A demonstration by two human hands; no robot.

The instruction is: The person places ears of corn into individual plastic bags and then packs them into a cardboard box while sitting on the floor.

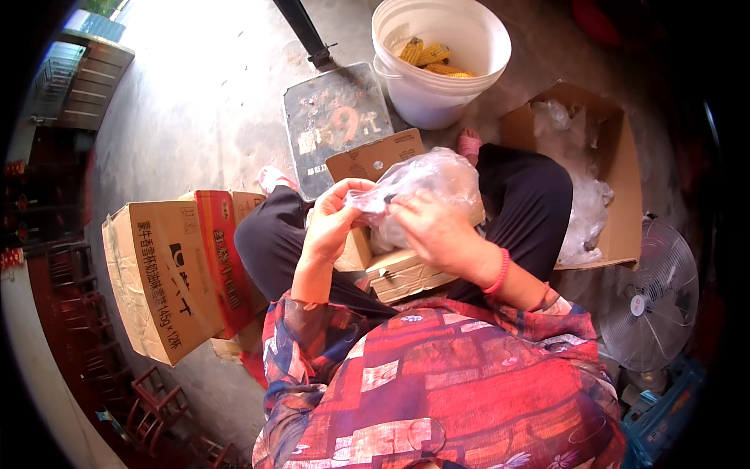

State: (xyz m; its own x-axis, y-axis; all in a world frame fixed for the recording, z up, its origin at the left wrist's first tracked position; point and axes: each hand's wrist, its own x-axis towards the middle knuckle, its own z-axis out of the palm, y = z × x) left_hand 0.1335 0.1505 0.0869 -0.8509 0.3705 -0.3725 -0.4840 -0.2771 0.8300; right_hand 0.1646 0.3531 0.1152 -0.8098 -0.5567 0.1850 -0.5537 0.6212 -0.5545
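Note:
Between my knees sits a clear plastic bag (437,176), bunched and full-looking, over an open cardboard box (406,270). What the bag contains is too blurred to tell. My left hand (334,215) pinches the gathered edge of the bag on its left side. Close beside it, my right hand (437,227) has its fingers closed on the same gathered plastic, with a red beaded bracelet round the wrist. One flap (379,156) of the box stands up behind the bag.
A white bucket (437,94) with several corn cobs stands ahead, next to a worn platform scale (332,117). To my right are a carton of clear plastic bags (625,187) and a fan (656,297). Cardboard cartons (164,266) stand at my left.

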